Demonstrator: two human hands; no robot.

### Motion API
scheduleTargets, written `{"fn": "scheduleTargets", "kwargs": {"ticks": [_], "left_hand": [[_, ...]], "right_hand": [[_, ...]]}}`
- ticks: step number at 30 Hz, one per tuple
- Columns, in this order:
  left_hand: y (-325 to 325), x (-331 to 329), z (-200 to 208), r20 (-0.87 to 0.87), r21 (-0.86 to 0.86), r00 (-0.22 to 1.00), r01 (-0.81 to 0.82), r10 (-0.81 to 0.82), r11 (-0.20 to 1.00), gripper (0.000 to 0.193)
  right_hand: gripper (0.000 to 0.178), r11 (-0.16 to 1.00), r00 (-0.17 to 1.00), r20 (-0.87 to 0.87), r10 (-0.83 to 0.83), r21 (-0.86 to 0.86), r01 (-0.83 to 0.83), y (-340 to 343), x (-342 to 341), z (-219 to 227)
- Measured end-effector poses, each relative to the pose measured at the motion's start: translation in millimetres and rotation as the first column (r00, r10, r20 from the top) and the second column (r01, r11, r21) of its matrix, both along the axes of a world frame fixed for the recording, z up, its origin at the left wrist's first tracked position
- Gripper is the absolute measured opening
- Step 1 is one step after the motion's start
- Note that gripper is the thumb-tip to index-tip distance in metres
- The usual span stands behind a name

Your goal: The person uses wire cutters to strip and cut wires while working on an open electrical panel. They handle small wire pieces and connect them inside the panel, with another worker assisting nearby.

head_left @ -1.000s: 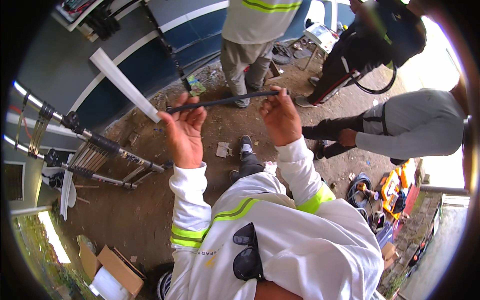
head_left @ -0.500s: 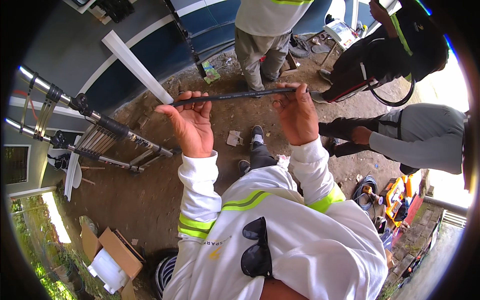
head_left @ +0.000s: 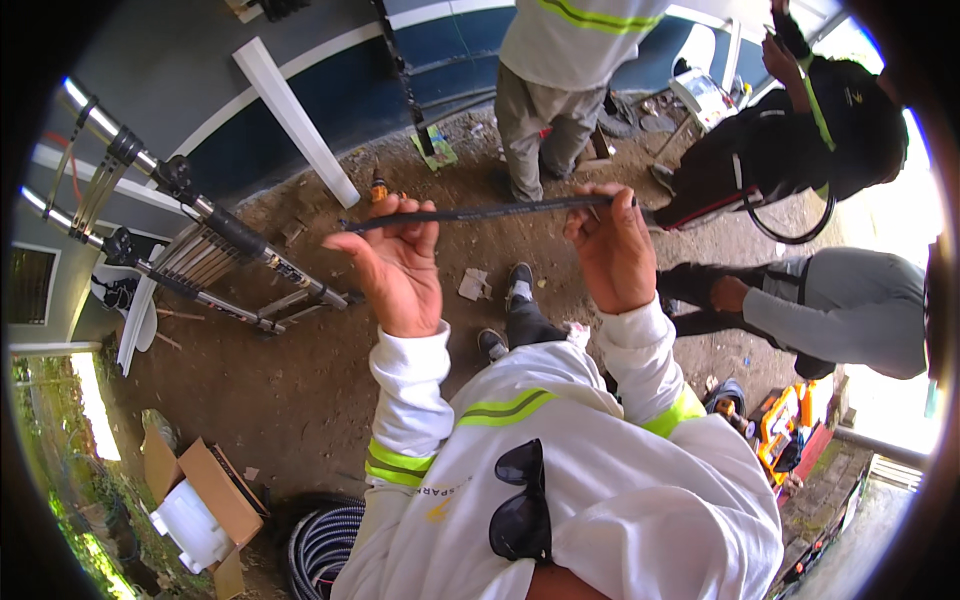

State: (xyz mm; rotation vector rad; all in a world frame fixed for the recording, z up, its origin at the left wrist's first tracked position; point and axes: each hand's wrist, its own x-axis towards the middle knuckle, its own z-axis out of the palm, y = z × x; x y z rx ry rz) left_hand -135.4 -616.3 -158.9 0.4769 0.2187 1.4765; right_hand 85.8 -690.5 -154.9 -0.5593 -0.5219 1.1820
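A short length of black cable (head_left: 490, 212) with faint pale print along it stretches nearly level between my two raised hands. Near its left end, the fingers of my left hand (head_left: 405, 265) are curled around it, palm up and thumb pointing out to the left. My right hand (head_left: 615, 250) pinches the other end between thumb and fingers. Sunglasses (head_left: 523, 500) hang on the front of my white long-sleeved top (head_left: 640, 500), which has yellow-green bands.
A telescopic ladder (head_left: 235, 245) leans at the left, near a white post (head_left: 300, 125). Three people stand ahead and to the right. An open cardboard box (head_left: 225, 490), coiled corrugated conduit (head_left: 325, 545) and an orange toolbox (head_left: 780, 430) lie on the dirt ground (head_left: 300, 400).
My hands and the cable sit slightly lower and further right in view. The surroundings have shifted with the camera, and more of the coiled conduit shows. Both hands keep their hold.
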Motion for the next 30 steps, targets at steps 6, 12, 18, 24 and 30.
{"fn": "scheduleTargets", "kwargs": {"ticks": [6, 12, 18, 24, 30], "left_hand": [[-20.1, 3.3, -8.3, 0.196, -0.150, 0.978, -0.044, 0.073, 0.988, 0.053], [-21.3, -9.7, -20.7, 0.402, -0.336, 0.888, -0.082, 0.222, 0.938, 0.044], [-16.3, -18.5, -39.9, 0.361, -0.278, 0.879, -0.217, 0.311, 0.936, 0.042], [-29.8, -6.6, -45.0, 0.412, -0.286, 0.836, -0.258, 0.362, 0.923, 0.040], [-29.8, -1.6, -38.0, 0.413, -0.312, 0.821, -0.279, 0.394, 0.908, 0.047]], "right_hand": [[0.027, 0.994, 0.989, -0.118, 0.087, -0.057, -0.094, -1.5, -19.7, -14.9], [0.036, 0.987, 0.980, -0.127, 0.154, -0.023, -0.158, 11.6, -52.1, -30.5], [0.047, 0.979, 0.955, -0.243, 0.172, -0.063, -0.192, 45.4, -74.0, -51.5], [0.043, 0.967, 0.899, -0.390, 0.199, -0.070, -0.245, 54.7, -89.9, -44.2], [0.046, 0.973, 0.897, -0.393, 0.201, -0.027, -0.230, 53.7, -92.8, -36.9]]}}
